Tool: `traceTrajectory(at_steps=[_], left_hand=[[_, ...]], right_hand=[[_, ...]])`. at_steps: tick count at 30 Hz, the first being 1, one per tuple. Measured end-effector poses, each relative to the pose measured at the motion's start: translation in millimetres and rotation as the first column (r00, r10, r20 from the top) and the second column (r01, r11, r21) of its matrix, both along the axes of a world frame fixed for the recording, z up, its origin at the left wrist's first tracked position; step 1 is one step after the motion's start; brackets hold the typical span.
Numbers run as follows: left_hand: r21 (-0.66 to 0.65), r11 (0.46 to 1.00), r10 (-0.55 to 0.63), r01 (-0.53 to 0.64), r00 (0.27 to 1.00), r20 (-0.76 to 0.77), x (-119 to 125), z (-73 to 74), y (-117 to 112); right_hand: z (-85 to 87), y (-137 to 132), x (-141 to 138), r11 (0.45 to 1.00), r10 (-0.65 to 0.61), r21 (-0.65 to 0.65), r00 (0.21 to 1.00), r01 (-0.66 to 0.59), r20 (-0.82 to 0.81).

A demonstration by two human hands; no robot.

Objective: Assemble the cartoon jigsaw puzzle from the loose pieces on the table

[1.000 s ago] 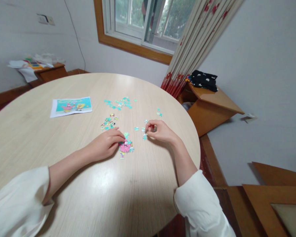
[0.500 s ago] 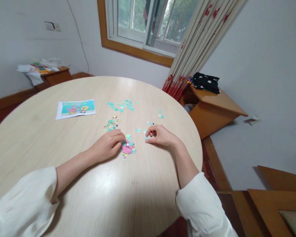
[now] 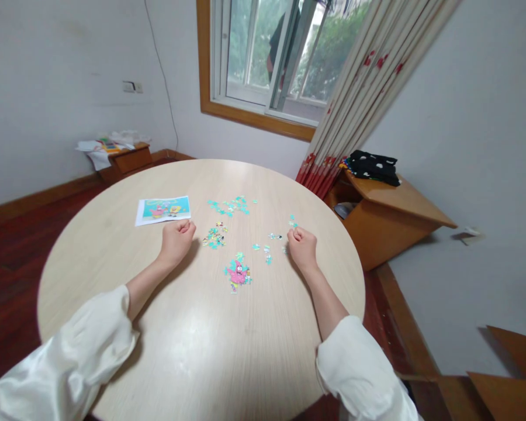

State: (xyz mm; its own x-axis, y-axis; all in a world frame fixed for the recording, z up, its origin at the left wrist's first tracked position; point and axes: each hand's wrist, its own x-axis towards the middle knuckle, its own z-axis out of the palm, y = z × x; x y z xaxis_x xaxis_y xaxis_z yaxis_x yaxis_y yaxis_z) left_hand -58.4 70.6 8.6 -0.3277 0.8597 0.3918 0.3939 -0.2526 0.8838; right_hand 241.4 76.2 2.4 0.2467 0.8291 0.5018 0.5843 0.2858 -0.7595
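Note:
My left hand point(image 3: 178, 240) is closed in a fist on the table, just below the printed picture of a pink starfish and a yellow sponge character point(image 3: 165, 209). Also closed in a fist is my right hand point(image 3: 302, 247), resting to the right of a few loose jigsaw pieces point(image 3: 268, 259). Nothing shows in either fist. Between the hands, nearer to me, lies a partly joined jigsaw puzzle point(image 3: 237, 273) with the pink starfish on it. A pile of mixed jigsaw pieces point(image 3: 214, 237) is right of my left hand, and turquoise pieces point(image 3: 232, 206) are scattered beyond it.
Everything lies on a round light wooden table point(image 3: 193, 351). Behind it are a window point(image 3: 263, 64) and a patterned curtain point(image 3: 355, 88). A wooden cabinet point(image 3: 388, 216) with black cloth point(image 3: 374, 168) on top stands at the right. Papers point(image 3: 109, 145) lie on a small stand at the left.
Both hands have drawn apart, away from the partly joined puzzle, and closed into fists. My right hand has left the small pieces it was touching. The camera view has shifted.

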Motion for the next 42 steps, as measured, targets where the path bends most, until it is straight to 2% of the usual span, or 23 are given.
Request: traceTrajectory(at_steps=[2,3,6,8,10,16,22,28,30,31,32,33,35,36,37,39,42], left_hand=[[-0.063,0.997,0.062,-0.050,0.977,0.204,-10,-0.6,8],[-0.107,0.993,0.086,-0.053,0.938,0.336,-14,-0.9,11],[-0.153,0.988,0.088,-0.022,0.893,0.441,-21,-1.3,16],[-0.175,0.985,0.079,0.008,0.871,0.484,-22,-1.3,17],[-0.198,0.980,0.076,0.034,0.850,0.522,-20,-1.6,17],[-0.223,0.972,0.071,0.069,0.823,0.563,-16,-4.4,17],[-0.210,0.975,0.050,0.072,0.851,0.522,-17,-8.0,19],[-0.138,0.990,0.025,0.028,0.931,0.365,-15,-9.9,11],[-0.103,0.990,-0.063,0.091,0.965,0.254,-12,-9.0,6],[-0.081,0.983,-0.150,0.164,0.976,0.159,-10,-9.0,4],[-0.049,0.958,-0.283,0.281,0.959,-0.028,-9,-9.4,2],[-0.030,0.927,-0.372,0.375,0.903,-0.213,-7,-10.3,0],[-0.056,0.870,-0.444,0.489,0.731,-0.517,-5,-13.4,-2],[-0.081,0.862,-0.442,0.501,0.662,-0.605,-4,-15.1,-2],[-0.110,0.859,-0.438,0.500,0.608,-0.662,-5,-16.8,-2],[-0.144,0.860,-0.432,0.489,0.548,-0.717,-7,-19.3,-1],[-0.101,0.881,-0.384,0.463,0.573,-0.724,-10,-20.7,1]], right_hand=[[-0.4,3,7,0.997,-0.063,0.042,0.996,0.066,-0.063],[-0.9,5,12,0.992,-0.105,0.059,0.989,0.112,-0.107],[-4.1,10,29,0.958,-0.260,0.056,0.931,0.283,-0.258],[-7.4,13,38,0.928,-0.343,0.022,0.876,0.372,-0.339],[-10.7,14,44,0.923,-0.369,-0.029,0.858,0.385,-0.358],[-16.8,15,44,0.939,-0.342,-0.082,0.874,0.335,-0.344],[-26.4,23,49,0.927,-0.368,-0.078,0.854,0.366,-0.368],[-27.1,24,49,0.919,-0.387,-0.084,0.843,0.385,-0.374],[-25.5,23,48,0.919,-0.389,-0.094,0.845,0.382,-0.367],[-24.7,23,48,0.919,-0.390,-0.099,0.846,0.381,-0.364],[-23.8,23,47,0.919,-0.392,-0.104,0.846,0.381,-0.362],[-22.9,23,47,0.918,-0.394,-0.108,0.845,0.381,-0.362],[-21.0,22,46,0.917,-0.397,-0.111,0.843,0.384,-0.363],[-20.0,22,45,0.916,-0.399,-0.111,0.842,0.386,-0.364],[-19.1,22,45,0.916,-0.399,-0.112,0.841,0.386,-0.365],[-17.3,20,44,0.916,-0.399,-0.113,0.841,0.385,-0.366],[-15.8,19,43,0.917,-0.396,-0.113,0.841,0.383,-0.368]])
